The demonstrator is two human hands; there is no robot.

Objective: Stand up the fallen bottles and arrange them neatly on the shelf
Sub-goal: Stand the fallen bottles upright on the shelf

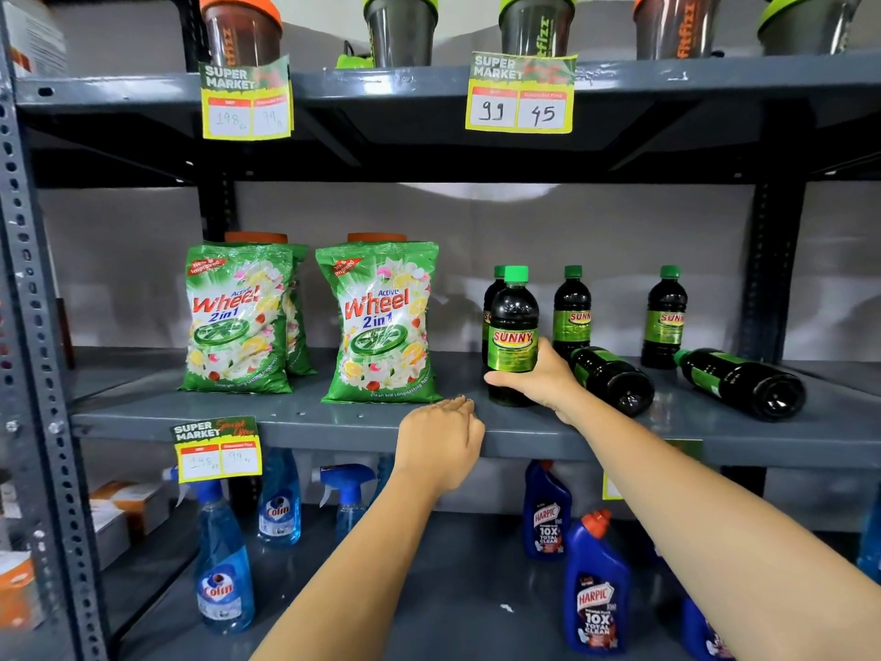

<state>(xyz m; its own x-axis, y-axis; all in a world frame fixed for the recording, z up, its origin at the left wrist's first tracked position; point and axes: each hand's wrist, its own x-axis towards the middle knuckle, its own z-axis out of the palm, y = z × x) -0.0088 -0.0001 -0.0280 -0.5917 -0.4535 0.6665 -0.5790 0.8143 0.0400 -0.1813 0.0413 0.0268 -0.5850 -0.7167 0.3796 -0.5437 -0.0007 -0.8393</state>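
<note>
My right hand (541, 381) grips the lower part of a dark Sunny bottle (513, 326) with a green cap, standing upright near the front of the grey middle shelf (295, 424). Another upright bottle (491, 298) stands just behind it, mostly hidden. Two more stand upright further back, one in the middle (572, 310) and one at the right (665, 317). Two bottles lie on their sides: one (615, 381) right beside my right hand, another (743, 381) further right. My left hand (441, 443) rests on the shelf's front edge, fingers curled over it, holding no bottle.
Two green Wheel detergent bags (236, 317) (381, 322) stand on the left of the same shelf. Shaker cups (400, 26) line the shelf above. Blue Colin spray bottles (224, 555) and Harpic bottles (596, 589) fill the shelf below. A perforated upright post (28, 326) is at the left.
</note>
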